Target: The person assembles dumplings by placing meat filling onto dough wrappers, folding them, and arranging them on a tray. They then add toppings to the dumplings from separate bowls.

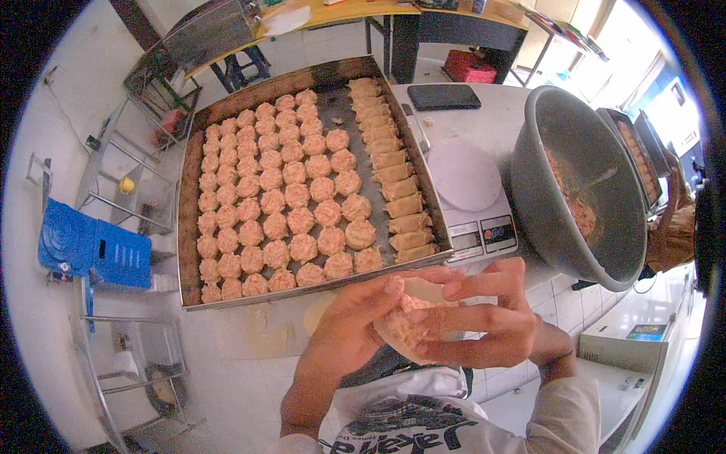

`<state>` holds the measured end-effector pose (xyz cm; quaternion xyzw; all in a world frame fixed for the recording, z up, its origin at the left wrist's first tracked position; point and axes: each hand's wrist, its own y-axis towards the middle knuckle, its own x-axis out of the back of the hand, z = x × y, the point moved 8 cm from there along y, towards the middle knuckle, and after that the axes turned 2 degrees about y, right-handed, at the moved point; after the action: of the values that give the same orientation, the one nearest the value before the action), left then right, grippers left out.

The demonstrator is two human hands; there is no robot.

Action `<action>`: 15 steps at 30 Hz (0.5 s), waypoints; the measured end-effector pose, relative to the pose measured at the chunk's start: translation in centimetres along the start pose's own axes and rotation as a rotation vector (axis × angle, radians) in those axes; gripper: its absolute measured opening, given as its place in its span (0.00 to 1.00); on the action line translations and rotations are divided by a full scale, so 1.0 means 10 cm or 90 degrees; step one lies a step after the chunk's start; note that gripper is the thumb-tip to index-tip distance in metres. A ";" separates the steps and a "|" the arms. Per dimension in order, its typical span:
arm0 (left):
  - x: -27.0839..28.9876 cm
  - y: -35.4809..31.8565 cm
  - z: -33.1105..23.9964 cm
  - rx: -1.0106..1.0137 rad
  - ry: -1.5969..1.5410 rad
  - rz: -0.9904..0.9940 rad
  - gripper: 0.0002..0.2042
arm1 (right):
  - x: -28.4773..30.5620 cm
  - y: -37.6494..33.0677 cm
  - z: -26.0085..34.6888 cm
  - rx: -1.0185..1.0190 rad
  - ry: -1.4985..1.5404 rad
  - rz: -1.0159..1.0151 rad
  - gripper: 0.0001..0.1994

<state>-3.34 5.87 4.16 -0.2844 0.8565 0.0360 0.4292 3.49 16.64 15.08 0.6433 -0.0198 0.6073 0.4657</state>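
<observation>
Q. Position of the piece in hand?

A. Lower centre: a single filled wrapper (pixel 396 331), pale skin around pinkish filling, held between left hand (pixel 349 321) and right hand (pixel 495 321), just in front of the near edge of a metal tray (pixel 336 98).

Q. State of the left grip?

A. Clamps the filled wrapper from its left side, with curved fingers.

Q. And of the right grip?

A. Clamps the same piece from its right side, with bent, slightly spread fingers across the near face.

Q. Contents of the tray?

A. Over most of the floor, rows of round dumplings (pixel 297 195) with bare filling on top; along the right wall, one column of folded dumplings (pixel 395 173), side by side. At the far end, bare dark metal between both groups.

Q. Right of the tray?

A. On the white bench (pixel 503 113), a scale (pixel 463 175) with a pale round plate; behind it, a flat black rectangular object (pixel 444 96). Right of the scale, a deep grey bowl (pixel 601 136), with pinkish filling (pixel 581 216) inside.
</observation>
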 end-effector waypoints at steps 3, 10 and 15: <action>-0.02 -0.04 -0.06 -0.004 0.048 0.010 0.25 | -0.04 0.03 -0.01 -0.045 0.056 -0.049 0.20; 0.00 -0.07 -0.06 0.018 0.340 0.023 0.26 | -0.07 0.04 -0.35 -0.206 0.178 -0.137 0.12; -0.19 -0.09 -0.18 -0.065 0.509 0.061 0.28 | -0.12 0.09 -0.44 -0.212 0.182 -0.140 0.11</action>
<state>-3.29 5.38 6.89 -0.2569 0.9653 -0.0149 0.0453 -0.68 18.26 13.90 0.4635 0.0164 0.6260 0.6269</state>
